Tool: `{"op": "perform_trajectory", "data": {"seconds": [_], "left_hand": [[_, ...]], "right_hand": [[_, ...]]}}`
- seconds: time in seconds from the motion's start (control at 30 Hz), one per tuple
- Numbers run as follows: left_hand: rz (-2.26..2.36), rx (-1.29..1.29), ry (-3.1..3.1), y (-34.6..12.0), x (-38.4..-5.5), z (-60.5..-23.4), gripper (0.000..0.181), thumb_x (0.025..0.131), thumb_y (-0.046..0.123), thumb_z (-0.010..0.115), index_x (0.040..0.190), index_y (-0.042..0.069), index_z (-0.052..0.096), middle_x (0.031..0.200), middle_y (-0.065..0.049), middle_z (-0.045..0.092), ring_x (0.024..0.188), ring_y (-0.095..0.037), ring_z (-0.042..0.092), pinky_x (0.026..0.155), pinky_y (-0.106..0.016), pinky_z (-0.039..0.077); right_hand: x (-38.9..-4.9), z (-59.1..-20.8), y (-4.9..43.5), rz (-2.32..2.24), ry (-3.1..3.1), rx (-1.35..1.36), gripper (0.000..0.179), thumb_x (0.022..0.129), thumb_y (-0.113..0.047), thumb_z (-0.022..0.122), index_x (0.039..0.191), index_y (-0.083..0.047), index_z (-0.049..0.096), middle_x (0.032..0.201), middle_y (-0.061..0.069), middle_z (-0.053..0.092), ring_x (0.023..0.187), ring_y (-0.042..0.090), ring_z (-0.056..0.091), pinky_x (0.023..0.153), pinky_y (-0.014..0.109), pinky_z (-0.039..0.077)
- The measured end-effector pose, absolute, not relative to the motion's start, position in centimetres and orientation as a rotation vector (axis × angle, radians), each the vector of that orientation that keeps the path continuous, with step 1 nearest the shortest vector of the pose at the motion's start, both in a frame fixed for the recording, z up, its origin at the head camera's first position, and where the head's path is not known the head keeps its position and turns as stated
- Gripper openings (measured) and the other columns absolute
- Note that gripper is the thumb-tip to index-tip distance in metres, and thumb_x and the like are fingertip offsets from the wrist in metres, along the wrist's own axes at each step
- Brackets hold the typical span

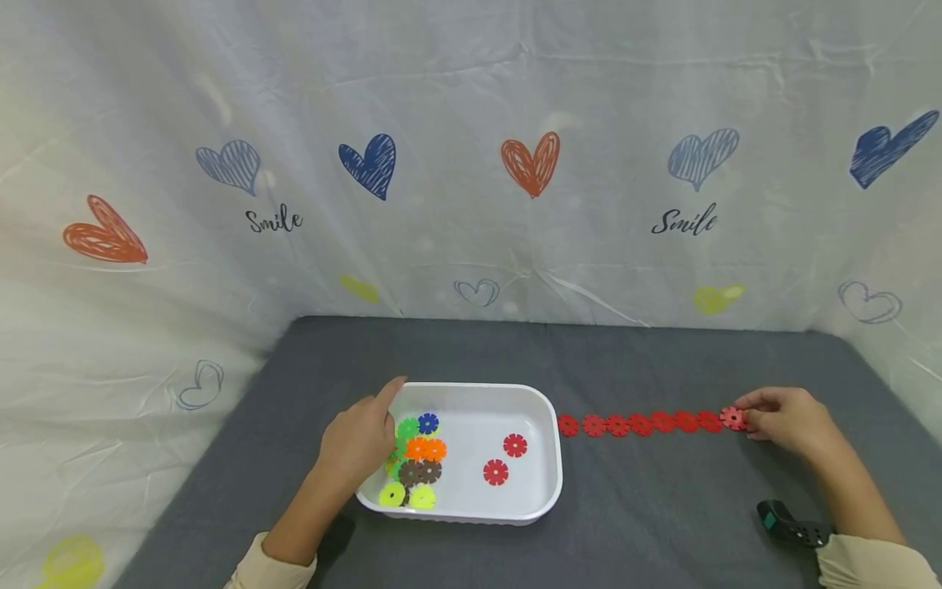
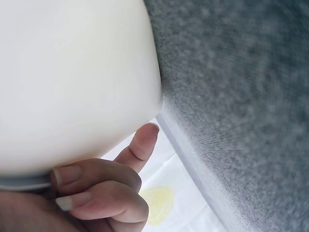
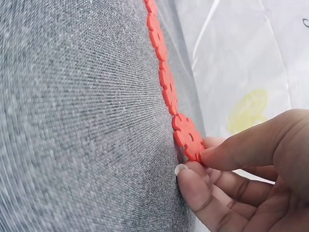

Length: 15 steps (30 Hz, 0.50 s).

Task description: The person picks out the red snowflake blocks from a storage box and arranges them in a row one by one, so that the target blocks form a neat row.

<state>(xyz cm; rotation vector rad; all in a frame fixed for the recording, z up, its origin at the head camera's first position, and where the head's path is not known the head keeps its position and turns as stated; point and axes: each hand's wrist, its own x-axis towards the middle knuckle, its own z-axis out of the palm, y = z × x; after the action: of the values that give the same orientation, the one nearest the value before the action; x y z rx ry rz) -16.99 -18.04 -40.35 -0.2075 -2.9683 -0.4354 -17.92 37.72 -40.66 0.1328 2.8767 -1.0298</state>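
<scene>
My right hand (image 1: 787,419) pinches a red snowflake disc (image 1: 733,418) between thumb and fingertips. In the right wrist view that red disc (image 3: 188,137) is tilted, its far edge right at the neighbouring disc in the row. The row of red discs (image 1: 639,424) runs leftward along the grey cloth to the tray's right side. At the left end of the white tray (image 1: 545,491), my left hand (image 1: 356,442) grips the rim, index finger stretched along the far corner. Curled fingers (image 2: 104,198) show against the tray's outer wall in the left wrist view.
Inside the tray, two red discs (image 1: 496,472) lie apart on the right. Green, blue, orange (image 1: 425,449), brown and yellow discs cluster at its left. A black strap-like device (image 1: 791,523) lies by my right forearm. A white curtain (image 1: 456,98) with printed hearts hangs behind.
</scene>
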Motion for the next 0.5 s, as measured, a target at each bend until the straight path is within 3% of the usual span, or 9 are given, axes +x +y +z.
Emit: {"op": "perform_trajectory", "data": {"seconds": [0.4, 0.5], "left_hand": [[-0.419, -0.187, -2.991, -17.9, -16.9, -40.1, 0.051, 0.096, 0.007, 0.055, 0.146, 0.017, 0.051, 0.072, -0.004, 0.053, 0.051, -0.019, 0.042, 0.046, -0.033, 0.036], [-0.422, -0.187, -2.992, -17.9, -16.9, -40.1, 0.051, 0.096, 0.007, 0.055, 0.146, 0.017, 0.051, 0.073, -0.004, 0.053, 0.051, -0.019, 0.042, 0.046, -0.033, 0.036]], "right_hand": [[-17.7, -39.6, 36.7, -0.923, 2.944, 0.091, 0.023, 0.091, -0.004, 0.064, 0.106, 0.014, 0.065, 0.087, 0.017, 0.069, 0.066, 0.020, 0.067, 0.059, 0.037, 0.054], [-17.4, -38.7, 35.1, -0.849, 3.004, 0.014, 0.025, 0.092, -0.008, 0.065, 0.109, 0.010, 0.066, 0.093, 0.020, 0.069, 0.072, 0.026, 0.066, 0.060, 0.041, 0.052]]}}
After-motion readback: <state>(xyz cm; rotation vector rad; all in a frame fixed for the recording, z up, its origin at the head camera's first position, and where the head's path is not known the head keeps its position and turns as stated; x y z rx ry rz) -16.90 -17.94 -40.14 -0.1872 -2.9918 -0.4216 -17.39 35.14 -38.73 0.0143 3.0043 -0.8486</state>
